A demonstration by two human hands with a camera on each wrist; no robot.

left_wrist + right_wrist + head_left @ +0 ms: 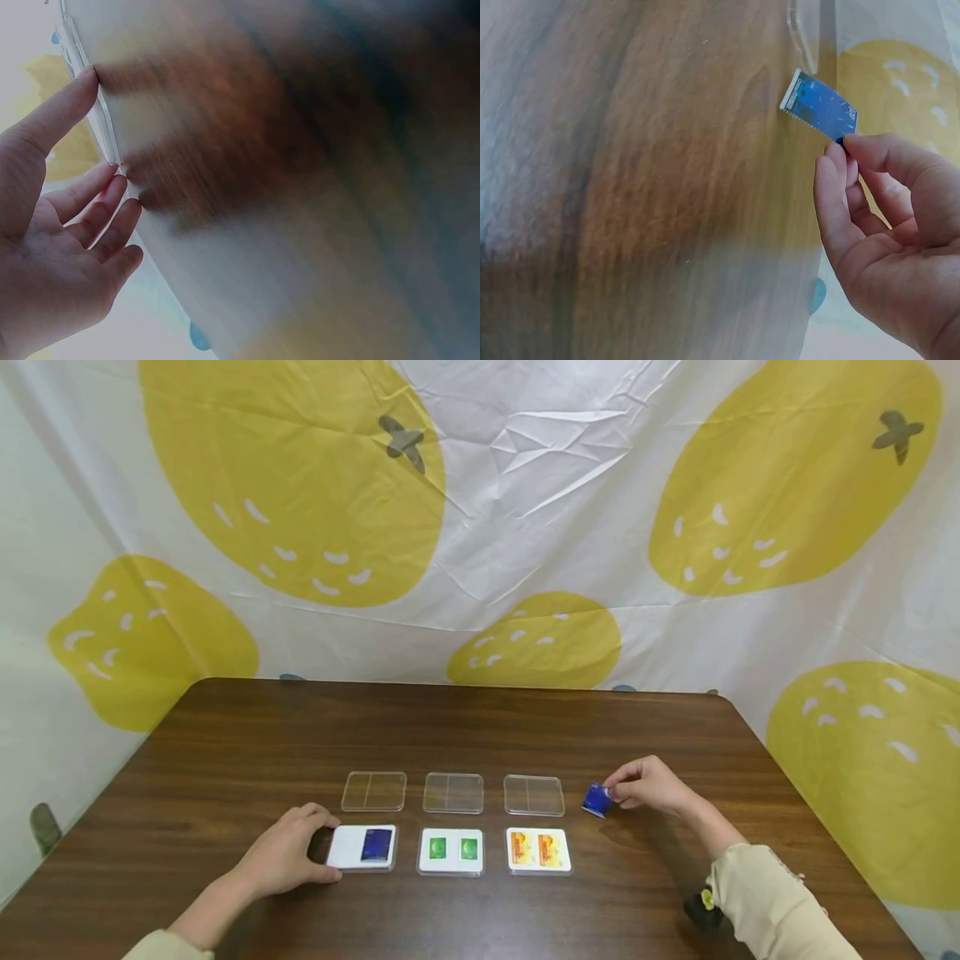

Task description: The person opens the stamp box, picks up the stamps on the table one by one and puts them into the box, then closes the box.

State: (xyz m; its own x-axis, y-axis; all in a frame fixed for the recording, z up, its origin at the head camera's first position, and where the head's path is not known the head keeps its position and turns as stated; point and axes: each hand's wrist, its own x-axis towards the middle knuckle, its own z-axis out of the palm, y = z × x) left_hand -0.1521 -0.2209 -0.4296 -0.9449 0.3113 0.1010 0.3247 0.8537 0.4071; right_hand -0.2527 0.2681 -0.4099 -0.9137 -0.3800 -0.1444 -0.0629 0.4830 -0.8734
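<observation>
My left hand (pixel 288 852) lies by the left-hand clear plastic case, its thumb and fingertips spread along the near edge of it. That case (pixel 345 845) has a white insert bearing one dark blue stamp (pixel 377 844) on its right half; the left half is bare white. In the left wrist view, the left hand (pixel 71 202) touches the case's thin rim with fairly straight fingers. Right of the lids, my right hand (pixel 651 787) pinches a blue stamp (pixel 597 799) by one corner. The right wrist view shows this stamp (pixel 821 106) slightly curved, with perforated edges, between thumb and fingers.
A middle case (pixel 452 866) carries two green stamps and a right case (pixel 538 866) two orange ones. Behind them lie three clear lids, left (pixel 375 792), middle (pixel 453 794) and right (pixel 533 796). A lemon-print cloth (pixel 525 552) hangs behind the wooden table (pixel 480 727).
</observation>
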